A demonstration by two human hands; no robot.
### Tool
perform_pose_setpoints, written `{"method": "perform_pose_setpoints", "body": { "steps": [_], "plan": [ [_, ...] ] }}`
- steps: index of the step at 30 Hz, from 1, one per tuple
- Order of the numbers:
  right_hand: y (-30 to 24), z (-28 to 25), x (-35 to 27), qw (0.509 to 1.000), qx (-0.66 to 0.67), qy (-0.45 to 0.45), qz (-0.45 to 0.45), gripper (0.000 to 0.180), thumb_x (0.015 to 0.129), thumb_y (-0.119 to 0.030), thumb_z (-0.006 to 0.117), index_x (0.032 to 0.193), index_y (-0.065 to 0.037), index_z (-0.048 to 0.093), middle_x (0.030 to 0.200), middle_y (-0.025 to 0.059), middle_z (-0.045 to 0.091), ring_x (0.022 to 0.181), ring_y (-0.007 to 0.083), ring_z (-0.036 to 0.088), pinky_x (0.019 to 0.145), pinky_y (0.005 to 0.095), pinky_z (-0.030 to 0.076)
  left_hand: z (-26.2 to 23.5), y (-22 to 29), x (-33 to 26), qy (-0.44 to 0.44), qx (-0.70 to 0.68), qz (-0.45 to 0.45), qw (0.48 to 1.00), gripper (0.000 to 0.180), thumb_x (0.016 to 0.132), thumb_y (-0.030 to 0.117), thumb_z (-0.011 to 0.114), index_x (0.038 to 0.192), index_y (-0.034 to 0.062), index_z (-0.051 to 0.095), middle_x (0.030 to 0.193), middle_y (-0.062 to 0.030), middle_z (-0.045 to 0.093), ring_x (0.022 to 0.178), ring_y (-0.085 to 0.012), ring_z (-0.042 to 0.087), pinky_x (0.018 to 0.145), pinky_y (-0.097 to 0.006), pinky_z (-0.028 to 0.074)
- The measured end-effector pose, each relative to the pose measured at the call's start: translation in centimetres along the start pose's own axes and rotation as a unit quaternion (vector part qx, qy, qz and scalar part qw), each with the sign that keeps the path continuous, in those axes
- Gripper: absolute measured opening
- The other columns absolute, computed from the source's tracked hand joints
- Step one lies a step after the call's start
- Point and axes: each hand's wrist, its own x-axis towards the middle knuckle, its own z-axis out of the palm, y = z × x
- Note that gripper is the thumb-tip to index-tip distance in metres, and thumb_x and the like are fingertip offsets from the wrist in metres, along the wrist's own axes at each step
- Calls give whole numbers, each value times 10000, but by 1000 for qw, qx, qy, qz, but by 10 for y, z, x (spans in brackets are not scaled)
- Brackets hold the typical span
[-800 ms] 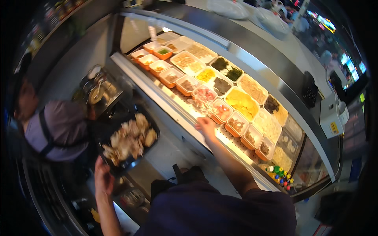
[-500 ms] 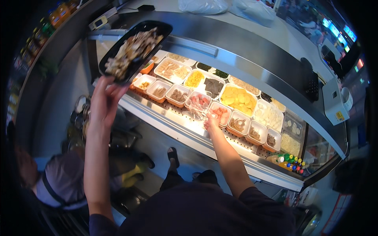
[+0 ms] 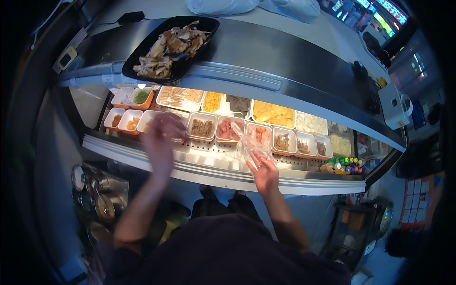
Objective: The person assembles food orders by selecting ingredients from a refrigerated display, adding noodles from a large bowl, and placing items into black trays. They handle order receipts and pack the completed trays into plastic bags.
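Black tray (image 3: 179, 68) atop steel ledge (image 3: 266, 54)

From my end of the link, I see a brushed-steel worktop (image 3: 270, 54) running along the top of a display case (image 3: 223, 182), whose interior glows bright and warm. Beyond lies a pale ledge (image 3: 330, 45), with colourful lit signs (image 3: 383, 23) past it at upper right. The rest of my view is dim, the floor (image 3: 304, 213) tinted blue. I make out a dark grey wall (image 3: 38, 190) at left and a dark rack (image 3: 365, 228) at lower right.
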Motion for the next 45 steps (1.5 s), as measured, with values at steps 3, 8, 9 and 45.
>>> {"method": "perform_pose_setpoints", "body": {
  "steps": [3,8,9,45],
  "plan": [
    [32,36,-1,997,-13,17,-78,250,943,-96,614,1185,-38,585,1383,158,558,1388,273,443,1184,553,290,64,-55,-56,-151,380,119,905,498,853,310,758,1256,60,607,1082,-141,638,989,-270,679,727,-409,586],
    [18,37,19,997,23,-19,-68,263,1021,-214,480,1203,-42,560,1200,94,636,1158,221,610,1016,367,487,124,-120,-49,-187,423,112,880,401,812,213,721,1144,34,585,1030,-166,622,981,-327,670,706,-444,579],
    [7,41,11,994,66,-74,-44,336,1017,-214,479,1285,-20,539,1250,113,621,1186,240,600,1059,383,470,127,-128,-45,-175,407,143,885,384,807,196,717,1130,32,587,1005,-162,622,966,-324,673,699,-436,580],
    [57,60,184,340,-915,-193,-99,491,822,-304,790,1274,-161,663,1226,180,668,1161,359,624,982,448,487,-6,-215,-52,-109,285,-28,952,519,854,214,787,1321,89,596,940,-120,669,802,-269,677,755,-369,552]
  ]
}}
